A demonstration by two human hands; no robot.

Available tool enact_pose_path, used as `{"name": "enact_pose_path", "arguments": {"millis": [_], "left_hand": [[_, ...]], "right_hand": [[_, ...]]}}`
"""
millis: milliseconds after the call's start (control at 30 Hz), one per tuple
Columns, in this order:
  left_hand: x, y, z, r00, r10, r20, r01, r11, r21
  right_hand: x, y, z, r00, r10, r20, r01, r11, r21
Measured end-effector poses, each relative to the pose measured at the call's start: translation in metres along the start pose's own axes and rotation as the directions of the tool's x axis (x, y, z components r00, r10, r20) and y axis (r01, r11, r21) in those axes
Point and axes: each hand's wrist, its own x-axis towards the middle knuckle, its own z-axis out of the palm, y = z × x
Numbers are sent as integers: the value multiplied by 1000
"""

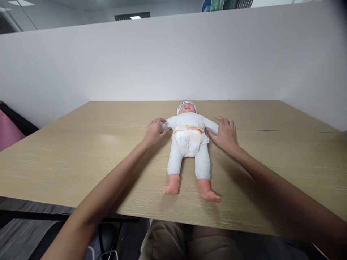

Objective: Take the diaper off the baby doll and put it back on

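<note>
A baby doll (187, 119) lies on its back on the wooden table, head toward the far wall and bare feet toward me. Its body and limbs are white cloth, and a lettered white band circles its head. Round its hips sits a white diaper (189, 143) with an orange patterned waistband. My left hand (156, 133) is closed round the end of the doll's arm on the left. On the other side, my right hand (227, 134) grips the end of the opposite arm. Both of the doll's hands are hidden by my fingers.
The wooden table (108, 159) has its near edge just above my lap. White partition walls (162, 61) rise behind it and at the right. A pink and black object (11, 126) stands beyond the left edge. White cables (108, 254) hang below the table.
</note>
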Motion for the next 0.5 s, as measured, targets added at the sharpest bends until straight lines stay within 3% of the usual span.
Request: {"name": "enact_pose_path", "arguments": {"millis": [67,133,300,400,500], "left_hand": [[21,-4,7,998,-43,34,35,976,215],[37,-2,13,990,-94,103,58,949,310],[52,22,15,981,-117,157,57,937,344],[39,49,-2,983,-127,134,76,940,332],[-4,93,-28,988,-152,38,139,962,234]], "right_hand": [[19,5,11,989,55,139,-52,998,-20],[32,3,18,960,100,261,-101,995,-10],[42,-12,15,924,208,322,-218,976,-6],[35,-15,-5,915,223,336,-245,969,23],[16,-13,-44,926,172,337,-215,972,93]]}}
